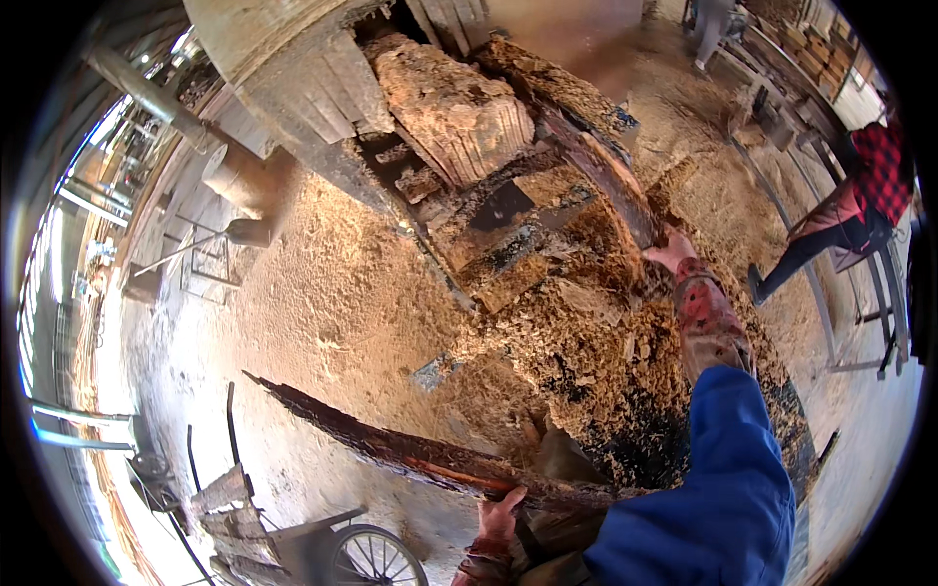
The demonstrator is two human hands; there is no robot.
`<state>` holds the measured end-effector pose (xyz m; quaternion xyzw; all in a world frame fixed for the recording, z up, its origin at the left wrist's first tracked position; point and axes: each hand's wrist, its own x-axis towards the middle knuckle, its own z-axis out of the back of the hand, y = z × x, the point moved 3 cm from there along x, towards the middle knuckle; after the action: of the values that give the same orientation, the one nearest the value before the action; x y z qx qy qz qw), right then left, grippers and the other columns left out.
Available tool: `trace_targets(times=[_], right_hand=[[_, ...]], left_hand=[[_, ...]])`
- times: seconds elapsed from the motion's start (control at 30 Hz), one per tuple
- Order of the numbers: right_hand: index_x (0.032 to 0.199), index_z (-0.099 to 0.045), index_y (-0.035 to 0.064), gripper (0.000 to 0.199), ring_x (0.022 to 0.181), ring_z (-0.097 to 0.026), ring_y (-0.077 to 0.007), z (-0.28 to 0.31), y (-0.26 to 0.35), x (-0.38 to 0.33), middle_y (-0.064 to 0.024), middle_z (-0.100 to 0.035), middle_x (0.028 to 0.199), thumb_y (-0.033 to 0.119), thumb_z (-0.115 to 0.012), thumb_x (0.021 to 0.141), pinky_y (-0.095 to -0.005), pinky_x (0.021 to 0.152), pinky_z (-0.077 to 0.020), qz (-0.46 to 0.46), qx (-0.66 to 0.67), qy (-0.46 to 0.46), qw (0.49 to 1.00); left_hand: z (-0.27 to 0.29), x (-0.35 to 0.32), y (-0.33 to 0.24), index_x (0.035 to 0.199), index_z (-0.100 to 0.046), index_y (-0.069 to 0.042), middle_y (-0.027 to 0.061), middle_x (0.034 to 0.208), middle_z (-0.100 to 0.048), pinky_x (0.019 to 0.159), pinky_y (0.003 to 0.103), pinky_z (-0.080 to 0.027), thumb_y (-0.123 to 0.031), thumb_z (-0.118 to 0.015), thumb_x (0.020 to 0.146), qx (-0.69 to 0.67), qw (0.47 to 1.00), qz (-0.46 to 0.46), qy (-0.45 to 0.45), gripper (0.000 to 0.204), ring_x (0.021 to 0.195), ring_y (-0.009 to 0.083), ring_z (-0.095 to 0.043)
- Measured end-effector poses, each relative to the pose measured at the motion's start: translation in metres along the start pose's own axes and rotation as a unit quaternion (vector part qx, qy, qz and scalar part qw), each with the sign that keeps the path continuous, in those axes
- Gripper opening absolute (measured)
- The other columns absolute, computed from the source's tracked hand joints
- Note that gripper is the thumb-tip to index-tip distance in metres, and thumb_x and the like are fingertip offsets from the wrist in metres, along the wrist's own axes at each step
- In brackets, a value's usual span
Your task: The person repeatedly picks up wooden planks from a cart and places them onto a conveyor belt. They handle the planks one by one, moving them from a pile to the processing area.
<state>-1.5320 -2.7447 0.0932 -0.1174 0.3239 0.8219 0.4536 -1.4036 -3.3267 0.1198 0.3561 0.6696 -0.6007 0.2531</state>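
My left hand (pixel 500 514) is closed around the lower edge of a long, dark bark-covered slab (pixel 386 437). That slab reaches from near my body out to a pointed tip at the left. With my arm stretched forward, my right hand (pixel 672 252) grips the near end of a second wood slab (pixel 604 174), thumb on its left side. The second slab slants away over a sawdust-covered machine bed (pixel 576 342). Beyond it, a large ridged block caked with sawdust (pixel 449 107) sits at the mouth of a dusty machine housing (pixel 293 73).
Another person in a red checked top (pixel 870 181) stands at the right by metal rails (pixel 831 322); someone else's legs (pixel 711 34) show farther back. A shovel (pixel 249 232) leans at the left. A spoked-wheel cart (pixel 376 559) stands lower left. Sawdust (pixel 332 264) covers much of the floor.
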Motion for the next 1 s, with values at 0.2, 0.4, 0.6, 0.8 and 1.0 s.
trace_targets(times=[0.2, 0.4, 0.6, 0.8, 1.0], right_hand=[[0.138, -0.03, -0.003, 0.08, 0.116, -0.051, -0.028, -0.022, -0.032, -0.006, -0.0199, -0.045, 0.133, 0.026, -0.072, 0.077, -0.0414, 0.096, -0.0435, 0.046, 0.17, 0.016, 0.984], [0.126, -0.051, 0.0028, 0.059, 0.105, -0.055, -0.0274, -0.023, -0.041, -0.101, -0.0155, -0.053, 0.122, 0.034, -0.066, 0.078, -0.0378, 0.087, -0.0445, 0.186, 0.23, -0.042, 0.954], [0.127, -0.048, -0.0007, 0.075, 0.111, -0.049, -0.0323, -0.032, -0.087, -0.228, -0.0213, -0.046, 0.122, 0.053, -0.062, 0.076, -0.0401, 0.087, -0.0432, 0.032, 0.249, -0.094, 0.963], [0.118, -0.053, -0.0015, 0.063, 0.099, -0.053, -0.0295, -0.035, -0.061, -0.318, -0.0184, -0.053, 0.111, 0.047, -0.062, 0.079, -0.0389, 0.081, -0.0447, 0.135, 0.183, -0.197, 0.954], [0.108, -0.058, -0.0022, 0.051, 0.086, -0.056, -0.0267, -0.064, 0.008, -0.343, -0.0154, -0.059, 0.099, 0.041, -0.062, 0.082, -0.0378, 0.074, -0.0462, 0.256, 0.171, -0.155, 0.939]], left_hand=[[-0.01, -0.01, -0.007, 0.104, -0.06, 0.003, 0.0094, 0.096, -0.063, 0.079, 0.033, -0.048, -0.005, -0.07, 0.073, -0.137, 0.99, 0.034, 0.016, 0.033, 0.087, 0.0202, -0.059], [0.031, -0.024, -0.015, 0.101, -0.063, 0.002, 0.0051, 0.09, -0.064, 0.068, 0.028, -0.049, -0.01, -0.069, 0.078, -0.089, 0.996, -0.011, 0.007, 0.027, 0.079, 0.014, -0.059], [0.085, -0.022, 0.012, 0.106, -0.06, 0.001, 0.0038, 0.093, -0.064, 0.069, 0.027, -0.048, -0.014, -0.073, 0.077, -0.07, 0.996, -0.054, -0.031, 0.035, 0.08, 0.0125, -0.058], [0.136, -0.078, 0.003, 0.107, -0.059, 0.003, 0.0053, 0.099, -0.064, 0.076, 0.028, -0.048, -0.015, -0.075, 0.076, -0.19, 0.971, -0.141, -0.021, 0.039, 0.084, 0.0127, -0.058], [0.211, -0.17, -0.032, 0.102, -0.062, 0.002, 0.0047, 0.094, -0.065, 0.072, 0.027, -0.048, -0.014, -0.075, 0.076, -0.218, 0.966, -0.137, -0.029, 0.033, 0.081, 0.0117, -0.059]])
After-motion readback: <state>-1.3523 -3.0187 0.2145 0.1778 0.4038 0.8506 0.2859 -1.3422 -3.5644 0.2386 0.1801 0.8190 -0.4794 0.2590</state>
